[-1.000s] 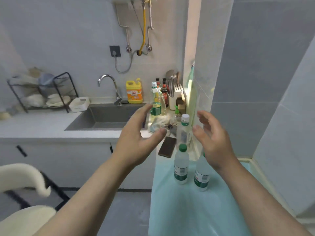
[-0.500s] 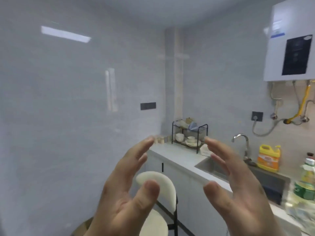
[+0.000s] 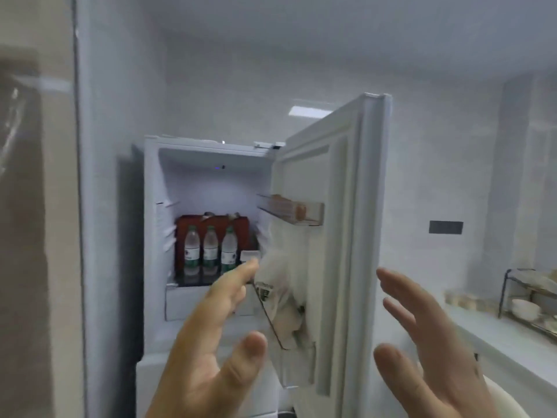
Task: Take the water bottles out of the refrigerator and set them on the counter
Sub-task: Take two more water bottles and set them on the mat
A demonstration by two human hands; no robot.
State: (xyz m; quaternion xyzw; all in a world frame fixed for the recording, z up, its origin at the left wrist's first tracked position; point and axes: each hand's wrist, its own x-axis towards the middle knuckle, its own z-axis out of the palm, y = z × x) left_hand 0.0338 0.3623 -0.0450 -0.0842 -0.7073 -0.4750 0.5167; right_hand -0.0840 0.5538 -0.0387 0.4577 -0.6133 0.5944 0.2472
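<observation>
Pale tiled walls frame a refrigerator (image 3: 211, 236) standing with its door (image 3: 331, 206) swung wide to the right. Three water bottles (image 3: 210, 250) stand upright in a row on the lit shelf, just in front of a red box (image 3: 211, 221). Both hands are raised before the opening, the left hand (image 3: 211, 342) spread and empty, the right hand (image 3: 431, 336) likewise open with nothing in it. Off to the right runs the counter (image 3: 497, 330) (only a dish rack (image 3: 530, 297) shows on this stretch). Judging by that, three bottles are left to carry over.
</observation>
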